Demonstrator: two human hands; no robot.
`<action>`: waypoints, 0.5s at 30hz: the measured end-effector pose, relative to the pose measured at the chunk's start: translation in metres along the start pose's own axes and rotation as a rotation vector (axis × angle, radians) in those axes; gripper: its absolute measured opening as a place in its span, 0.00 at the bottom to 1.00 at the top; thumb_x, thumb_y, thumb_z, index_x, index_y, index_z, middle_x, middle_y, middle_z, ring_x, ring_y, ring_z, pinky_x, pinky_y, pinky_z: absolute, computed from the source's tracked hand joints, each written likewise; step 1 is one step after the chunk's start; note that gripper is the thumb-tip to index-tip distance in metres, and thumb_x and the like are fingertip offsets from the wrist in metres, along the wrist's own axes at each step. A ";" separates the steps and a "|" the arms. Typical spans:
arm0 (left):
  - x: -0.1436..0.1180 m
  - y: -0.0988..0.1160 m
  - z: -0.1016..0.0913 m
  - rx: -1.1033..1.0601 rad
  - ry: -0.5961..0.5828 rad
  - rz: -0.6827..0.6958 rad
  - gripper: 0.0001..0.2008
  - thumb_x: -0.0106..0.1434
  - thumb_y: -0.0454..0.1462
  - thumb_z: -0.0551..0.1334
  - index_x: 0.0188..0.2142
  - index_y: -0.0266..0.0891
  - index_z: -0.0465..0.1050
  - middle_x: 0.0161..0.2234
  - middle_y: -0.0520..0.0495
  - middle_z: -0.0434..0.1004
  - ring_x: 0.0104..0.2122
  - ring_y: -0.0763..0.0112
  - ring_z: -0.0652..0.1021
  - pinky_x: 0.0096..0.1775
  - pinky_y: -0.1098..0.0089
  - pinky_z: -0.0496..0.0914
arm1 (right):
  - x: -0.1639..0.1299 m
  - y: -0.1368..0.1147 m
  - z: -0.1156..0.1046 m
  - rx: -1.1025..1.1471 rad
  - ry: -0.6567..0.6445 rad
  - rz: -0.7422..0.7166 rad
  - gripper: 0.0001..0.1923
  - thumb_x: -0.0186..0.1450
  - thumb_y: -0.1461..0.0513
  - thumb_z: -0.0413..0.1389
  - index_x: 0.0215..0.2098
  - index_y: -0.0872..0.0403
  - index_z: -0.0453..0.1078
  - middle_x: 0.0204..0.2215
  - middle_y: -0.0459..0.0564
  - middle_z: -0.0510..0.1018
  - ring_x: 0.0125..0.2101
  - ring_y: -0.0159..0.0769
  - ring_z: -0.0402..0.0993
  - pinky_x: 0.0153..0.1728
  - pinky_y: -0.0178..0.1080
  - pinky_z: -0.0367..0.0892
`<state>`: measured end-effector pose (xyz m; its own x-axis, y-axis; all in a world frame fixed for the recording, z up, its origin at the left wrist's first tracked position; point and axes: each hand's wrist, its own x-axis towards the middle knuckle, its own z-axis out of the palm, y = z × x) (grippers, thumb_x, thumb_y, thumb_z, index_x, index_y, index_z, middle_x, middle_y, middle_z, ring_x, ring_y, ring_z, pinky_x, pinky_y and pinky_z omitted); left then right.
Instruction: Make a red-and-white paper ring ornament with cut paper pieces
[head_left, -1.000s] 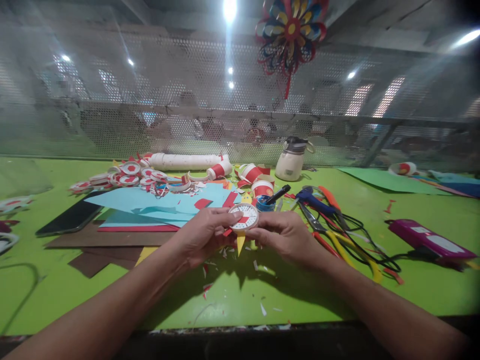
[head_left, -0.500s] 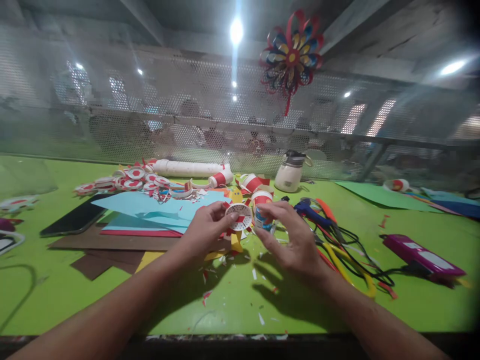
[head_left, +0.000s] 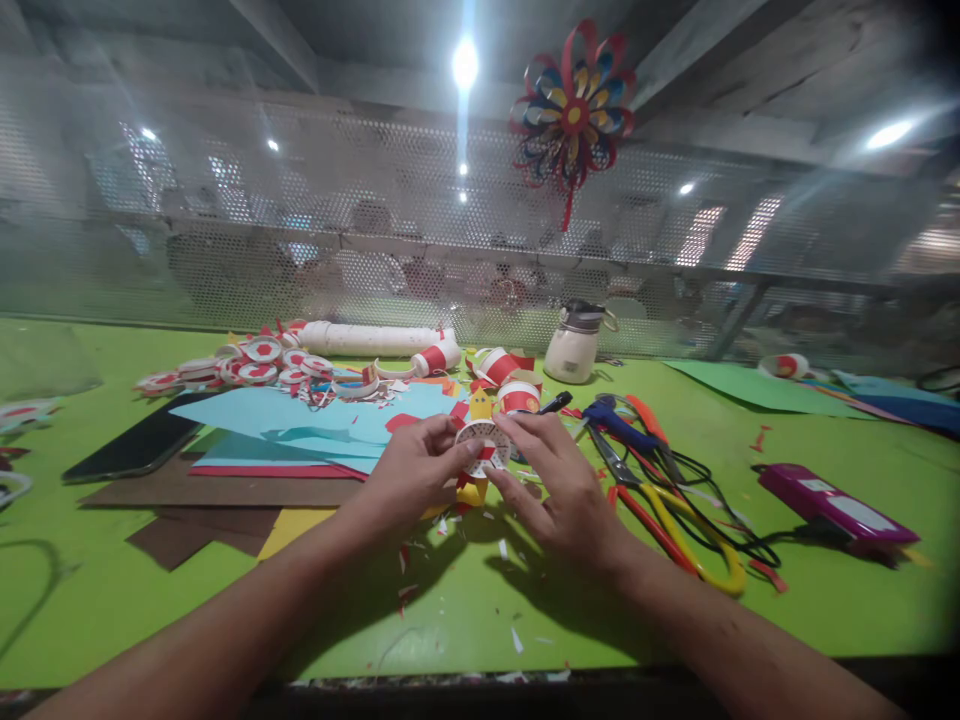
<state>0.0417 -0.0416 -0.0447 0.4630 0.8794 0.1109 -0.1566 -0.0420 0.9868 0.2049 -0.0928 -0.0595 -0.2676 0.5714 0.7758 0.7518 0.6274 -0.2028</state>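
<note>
A small round white paper disc (head_left: 474, 434), dotted with dark specks and red at its centre, is upright between my hands. My left hand (head_left: 424, 465) pinches its left side, thumb on the near face. My right hand (head_left: 559, 485) has thumb and index fingertips at the disc's right edge, its other fingers curled behind. A yellow paper piece with two dark dots (head_left: 481, 403) shows just above the disc. Right behind my right fingers stands a red-and-white paper cup (head_left: 520, 394).
Scissors with yellow handles (head_left: 694, 540), a blue-handled tool (head_left: 615, 416) and black cables lie right, near a purple device (head_left: 836, 507). Blue paper sheets (head_left: 300, 425), a phone (head_left: 135, 440) and several red-and-white discs (head_left: 259, 362) are left. A bottle (head_left: 572, 345) stands behind.
My right hand has moved left onto the disc's edge. The blue-and-white item by its fingers is no longer visible. The yellow dotted piece shows more clearly. The view has shifted slightly.
</note>
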 end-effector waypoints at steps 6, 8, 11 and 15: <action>0.001 -0.001 -0.002 0.096 0.033 0.025 0.08 0.53 0.38 0.65 0.29 0.37 0.68 0.24 0.53 0.69 0.25 0.75 0.71 0.29 0.73 0.65 | 0.002 -0.005 0.003 0.223 0.067 0.148 0.17 0.63 0.63 0.54 0.51 0.55 0.66 0.45 0.55 0.70 0.48 0.40 0.65 0.48 0.46 0.65; 0.001 -0.002 -0.002 0.129 0.044 0.042 0.08 0.53 0.38 0.64 0.29 0.37 0.67 0.24 0.53 0.69 0.25 0.75 0.70 0.28 0.73 0.65 | 0.002 -0.005 0.005 0.306 0.084 0.210 0.15 0.63 0.63 0.54 0.49 0.53 0.68 0.45 0.54 0.70 0.48 0.39 0.66 0.47 0.45 0.66; 0.001 -0.004 -0.002 0.164 0.065 0.064 0.08 0.53 0.38 0.64 0.29 0.37 0.68 0.23 0.53 0.69 0.25 0.74 0.70 0.26 0.74 0.64 | 0.000 -0.005 0.009 0.423 0.109 0.285 0.14 0.64 0.62 0.53 0.48 0.51 0.70 0.45 0.53 0.71 0.49 0.39 0.66 0.48 0.45 0.66; 0.001 -0.005 0.001 0.190 0.088 0.073 0.08 0.51 0.38 0.65 0.29 0.37 0.69 0.24 0.51 0.71 0.25 0.72 0.71 0.25 0.74 0.64 | 0.001 -0.004 0.010 0.486 0.116 0.369 0.12 0.63 0.60 0.54 0.45 0.51 0.73 0.43 0.53 0.73 0.48 0.39 0.67 0.49 0.46 0.65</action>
<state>0.0433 -0.0410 -0.0494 0.3771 0.9083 0.1808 -0.0160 -0.1888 0.9819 0.1956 -0.0893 -0.0644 0.0453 0.7523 0.6572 0.4151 0.5842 -0.6974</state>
